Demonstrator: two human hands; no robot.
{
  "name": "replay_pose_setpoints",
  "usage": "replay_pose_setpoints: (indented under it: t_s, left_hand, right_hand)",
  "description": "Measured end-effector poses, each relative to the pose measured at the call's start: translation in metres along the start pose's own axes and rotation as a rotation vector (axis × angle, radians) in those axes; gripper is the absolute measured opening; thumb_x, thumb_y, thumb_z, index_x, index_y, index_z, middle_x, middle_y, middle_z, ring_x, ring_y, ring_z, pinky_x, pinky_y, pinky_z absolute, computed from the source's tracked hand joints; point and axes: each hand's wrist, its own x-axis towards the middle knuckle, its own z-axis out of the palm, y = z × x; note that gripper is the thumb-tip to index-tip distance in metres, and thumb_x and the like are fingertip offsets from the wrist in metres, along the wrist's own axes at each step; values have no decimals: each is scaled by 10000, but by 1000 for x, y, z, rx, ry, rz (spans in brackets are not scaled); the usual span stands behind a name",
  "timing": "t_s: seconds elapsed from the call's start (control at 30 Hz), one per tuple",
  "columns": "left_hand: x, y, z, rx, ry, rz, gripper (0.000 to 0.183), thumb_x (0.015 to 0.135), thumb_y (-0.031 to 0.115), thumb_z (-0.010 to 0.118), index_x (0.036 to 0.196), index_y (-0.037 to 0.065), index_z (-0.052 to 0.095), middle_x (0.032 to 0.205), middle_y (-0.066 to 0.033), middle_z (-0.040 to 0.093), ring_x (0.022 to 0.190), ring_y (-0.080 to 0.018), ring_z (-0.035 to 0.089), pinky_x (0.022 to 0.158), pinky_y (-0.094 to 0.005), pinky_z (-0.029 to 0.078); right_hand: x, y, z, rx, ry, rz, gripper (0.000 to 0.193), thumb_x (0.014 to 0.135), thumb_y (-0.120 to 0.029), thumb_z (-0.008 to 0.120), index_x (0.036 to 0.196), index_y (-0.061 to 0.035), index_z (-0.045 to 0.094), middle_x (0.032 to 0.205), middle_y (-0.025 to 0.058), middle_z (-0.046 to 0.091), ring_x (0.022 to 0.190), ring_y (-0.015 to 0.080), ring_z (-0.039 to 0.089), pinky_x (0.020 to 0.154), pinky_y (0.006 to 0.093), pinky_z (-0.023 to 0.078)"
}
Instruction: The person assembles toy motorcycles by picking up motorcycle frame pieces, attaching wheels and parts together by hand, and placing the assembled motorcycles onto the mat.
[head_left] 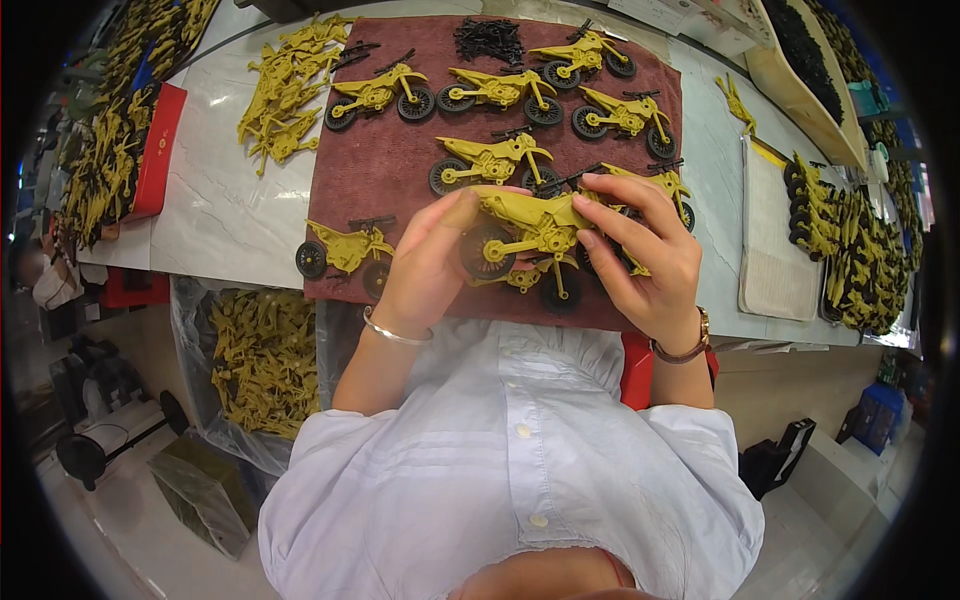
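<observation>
Head view, both hands' fingers grasping yellow toy motorbike (pixel 525 225), left hand (pixel 430 262), right hand (pixel 645 262), above maroon mat (pixel 385 170), red tray (pixel 160 150) far left.

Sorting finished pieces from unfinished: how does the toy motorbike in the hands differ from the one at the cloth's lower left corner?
The held motorbike is gripped by the left hand and right hand, raised; the corner motorbike lies untouched on the maroon cloth. Both are yellow with black wheels.

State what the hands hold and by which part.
Both hold one yellow toy motorcycle: left hand at its rear wheel end, right hand at its front end.
</observation>
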Motion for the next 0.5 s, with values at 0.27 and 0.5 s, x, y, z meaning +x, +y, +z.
replay_pose_setpoints:
  t_s: [0.27, 0.5]
  left_hand:
    - [0, -2, -2, -10, -29, 10, 450, 958, 266, 307, 1175, -104, 444, 1119, -178, 550, 1011, -216, 566, 861, -341, 481]
    - [-1, -7, 8, 282, 53, 160, 278, 817, 48, 621, 1077, -21, 551, 1003, -58, 597, 937, -98, 550, 810, -240, 443]
  right_hand:
    - [-3, -3, 2, -32, 4, -6, 293, 684, 27, 660, 973, -18, 652, 1046, 135, 593, 922, 272, 573, 771, 321, 454]
    - [-11, 0, 6, 33, 46, 37, 404, 648, -33, 722, 1029, -35, 589, 1004, 112, 539, 904, 259, 540, 784, 338, 447]
